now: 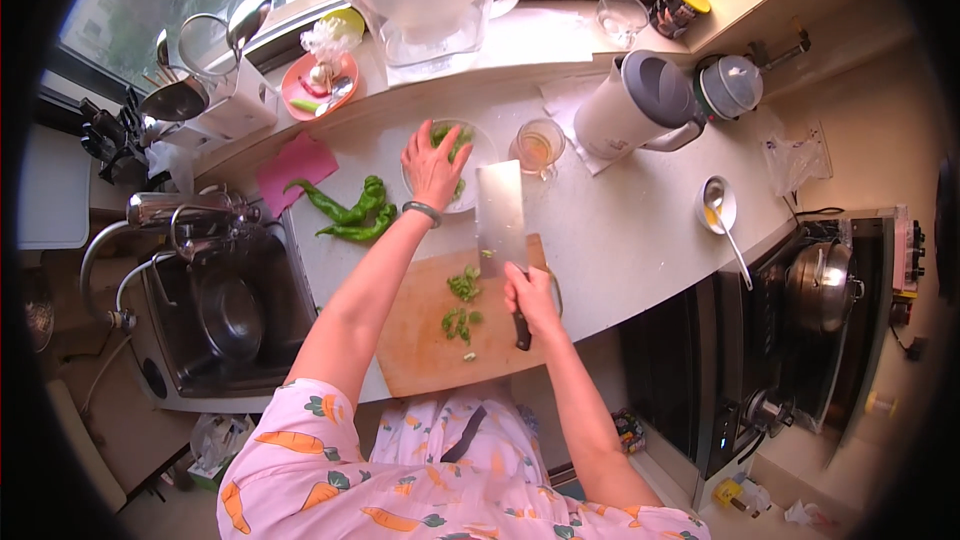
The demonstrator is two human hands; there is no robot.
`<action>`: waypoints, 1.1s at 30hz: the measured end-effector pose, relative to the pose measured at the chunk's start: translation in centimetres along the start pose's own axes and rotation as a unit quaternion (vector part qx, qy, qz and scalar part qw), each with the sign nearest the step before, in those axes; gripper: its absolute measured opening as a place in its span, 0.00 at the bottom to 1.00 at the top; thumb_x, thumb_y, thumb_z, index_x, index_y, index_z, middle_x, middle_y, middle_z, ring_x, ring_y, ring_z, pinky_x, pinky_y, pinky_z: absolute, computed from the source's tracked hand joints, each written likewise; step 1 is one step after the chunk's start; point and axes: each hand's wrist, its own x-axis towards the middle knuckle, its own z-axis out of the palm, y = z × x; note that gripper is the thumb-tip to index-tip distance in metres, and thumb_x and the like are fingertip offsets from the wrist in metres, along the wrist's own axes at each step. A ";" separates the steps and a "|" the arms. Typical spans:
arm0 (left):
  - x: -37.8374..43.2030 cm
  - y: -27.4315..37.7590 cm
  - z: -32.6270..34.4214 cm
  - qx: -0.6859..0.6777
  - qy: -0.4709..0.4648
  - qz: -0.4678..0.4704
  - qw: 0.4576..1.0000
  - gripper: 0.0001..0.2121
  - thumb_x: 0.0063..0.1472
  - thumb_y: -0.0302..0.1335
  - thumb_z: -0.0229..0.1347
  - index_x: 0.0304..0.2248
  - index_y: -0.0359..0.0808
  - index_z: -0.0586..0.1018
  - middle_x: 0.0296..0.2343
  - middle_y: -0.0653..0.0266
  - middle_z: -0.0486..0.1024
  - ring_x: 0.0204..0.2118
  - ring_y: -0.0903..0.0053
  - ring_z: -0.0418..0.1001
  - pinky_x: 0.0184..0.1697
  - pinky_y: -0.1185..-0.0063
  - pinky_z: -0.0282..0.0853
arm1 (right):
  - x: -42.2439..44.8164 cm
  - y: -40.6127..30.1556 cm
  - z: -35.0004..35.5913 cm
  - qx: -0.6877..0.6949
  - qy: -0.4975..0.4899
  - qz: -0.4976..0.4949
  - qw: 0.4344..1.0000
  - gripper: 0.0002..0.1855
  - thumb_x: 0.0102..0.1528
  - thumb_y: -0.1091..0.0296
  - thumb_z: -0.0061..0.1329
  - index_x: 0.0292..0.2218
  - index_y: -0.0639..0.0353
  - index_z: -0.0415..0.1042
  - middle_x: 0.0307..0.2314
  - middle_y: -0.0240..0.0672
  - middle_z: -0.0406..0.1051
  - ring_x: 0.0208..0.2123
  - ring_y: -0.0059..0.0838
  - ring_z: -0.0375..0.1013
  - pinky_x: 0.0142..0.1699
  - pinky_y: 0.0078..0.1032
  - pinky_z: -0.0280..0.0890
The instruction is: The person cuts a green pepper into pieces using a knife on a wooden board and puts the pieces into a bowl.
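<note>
Above a clear plate at the back of the counter, my left hand has its fingers spread over cut green pepper. My palm hides part of the plate. My right hand grips the dark handle of a cleaver; its broad blade points away from me, with green bits stuck on it. Below lies a wooden cutting board, overhanging the counter's front edge. Two small heaps of chopped green pepper rest on it. Whole green peppers lie left of the plate.
A glass cup of amber liquid and an electric kettle stand to the right. Farther right are a bowl with a ladle and a pot on the stove. A sink is at left, near a pink cloth.
</note>
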 end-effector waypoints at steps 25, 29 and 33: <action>-23.0 0.0 -12.1 -0.368 -0.312 0.124 0.867 0.08 0.61 0.23 0.52 0.39 0.34 0.79 0.38 0.57 0.74 0.43 0.62 0.71 0.48 0.70 0.67 | -15.8 21.4 -2.6 0.176 0.026 0.081 0.981 0.17 0.60 0.62 0.48 0.22 0.59 0.62 0.13 0.30 0.61 0.11 0.22 0.61 0.18 0.23 0.58; -24.5 0.9 -12.7 -0.305 -0.204 0.022 0.930 0.14 0.59 0.21 0.50 0.45 0.32 0.76 0.45 0.52 0.71 0.49 0.58 0.68 0.54 0.69 0.64 | -15.7 22.0 -1.3 0.184 0.016 0.078 0.980 0.17 0.60 0.63 0.47 0.22 0.60 0.63 0.13 0.30 0.61 0.11 0.22 0.62 0.18 0.22 0.58; -26.7 2.6 -12.1 -0.238 -0.208 0.026 0.948 0.24 0.55 0.22 0.53 0.53 0.30 0.68 0.53 0.49 0.64 0.56 0.55 0.62 0.60 0.66 0.58 | -15.2 21.4 0.7 0.183 0.014 0.074 0.980 0.18 0.60 0.63 0.47 0.20 0.59 0.63 0.13 0.30 0.62 0.11 0.22 0.62 0.18 0.23 0.59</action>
